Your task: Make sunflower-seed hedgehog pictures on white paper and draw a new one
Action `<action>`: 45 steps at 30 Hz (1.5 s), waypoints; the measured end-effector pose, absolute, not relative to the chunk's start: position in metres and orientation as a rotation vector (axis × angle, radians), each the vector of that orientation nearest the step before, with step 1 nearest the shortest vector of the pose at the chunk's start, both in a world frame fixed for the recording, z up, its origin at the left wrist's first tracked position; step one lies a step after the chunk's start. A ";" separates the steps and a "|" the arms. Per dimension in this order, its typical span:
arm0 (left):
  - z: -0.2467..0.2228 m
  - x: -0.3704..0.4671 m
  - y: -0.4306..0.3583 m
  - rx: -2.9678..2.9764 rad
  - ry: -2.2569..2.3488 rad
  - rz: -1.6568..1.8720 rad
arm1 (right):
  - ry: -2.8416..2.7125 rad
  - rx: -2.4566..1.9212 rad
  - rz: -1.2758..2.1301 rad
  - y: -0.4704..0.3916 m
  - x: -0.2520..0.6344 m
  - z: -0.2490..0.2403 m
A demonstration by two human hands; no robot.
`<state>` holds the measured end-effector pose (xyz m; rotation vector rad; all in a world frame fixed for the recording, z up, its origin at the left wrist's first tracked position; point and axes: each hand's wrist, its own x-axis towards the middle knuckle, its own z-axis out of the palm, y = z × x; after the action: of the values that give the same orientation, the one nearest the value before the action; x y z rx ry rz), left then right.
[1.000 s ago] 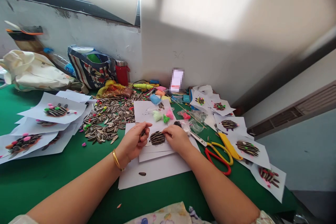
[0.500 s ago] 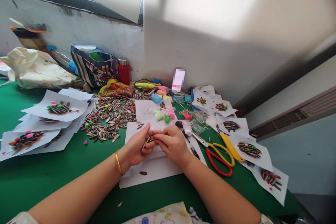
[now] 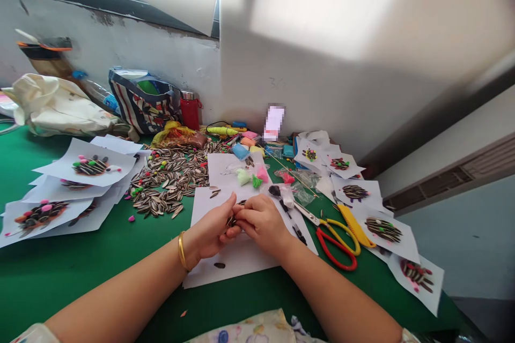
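Note:
My left hand point(image 3: 211, 231) is curled around a few striped sunflower seeds point(image 3: 230, 222), partly visible at its fingers. Against it, my right hand point(image 3: 266, 225) has its fingers bent and pinched together; whatever lies between the fingertips is hidden. Both hands are over white paper sheets point(image 3: 237, 265), where a single seed point(image 3: 219, 265) lies near the front edge. Beyond them, pale green clay point(image 3: 243, 176), bright green clay point(image 3: 256, 181) and pink clay point(image 3: 263, 173) rest on the paper. A large heap of sunflower seeds point(image 3: 171, 174) spreads to the left.
Red-and-yellow-handled scissors point(image 3: 338, 249) and a yellow cutter point(image 3: 354, 224) lie at right, near a black pen point(image 3: 293, 220). Seed-decorated sheets are stacked at left point(image 3: 100, 190) and right point(image 3: 396, 246). A red bottle point(image 3: 190, 111) and striped bag point(image 3: 142, 102) stand behind.
My left hand has shifted slightly right and its fingers have curled in more around the seeds. The right fingers have drawn closer over it. The things on the table look the same.

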<state>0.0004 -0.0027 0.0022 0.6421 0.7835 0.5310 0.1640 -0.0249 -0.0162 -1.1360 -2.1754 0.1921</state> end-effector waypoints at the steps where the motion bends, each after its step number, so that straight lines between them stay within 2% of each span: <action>1: 0.002 0.000 -0.003 0.653 0.788 0.522 | -2.181 -1.127 0.196 -0.025 0.164 -0.016; 6: 0.006 -0.002 -0.003 0.740 0.749 0.495 | -2.038 -1.106 0.262 -0.027 0.165 -0.013; 10: 0.008 -0.003 -0.001 0.907 0.845 0.634 | -1.831 -1.191 0.357 -0.028 0.169 -0.010; 17: -0.001 -0.004 0.001 1.634 1.012 0.785 | -1.905 -1.215 0.388 -0.027 0.170 -0.013; 21: -0.004 -0.006 0.002 1.829 1.080 0.768 | -1.920 -1.205 0.524 -0.027 0.169 -0.015; 30: 0.000 -0.009 0.010 1.711 1.099 0.799 | -1.757 -1.295 0.493 -0.016 0.191 -0.022; 35: -0.001 -0.009 0.013 1.579 1.146 0.857 | -1.896 -1.425 0.339 -0.011 0.200 -0.027; 45: -0.007 -0.009 0.015 1.603 1.149 0.859 | -2.026 -1.579 0.388 -0.006 0.196 -0.032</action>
<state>-0.0094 0.0147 -0.0066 1.6025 1.1488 0.8588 0.1961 -0.0065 -0.0321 -1.5786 -2.0259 0.3877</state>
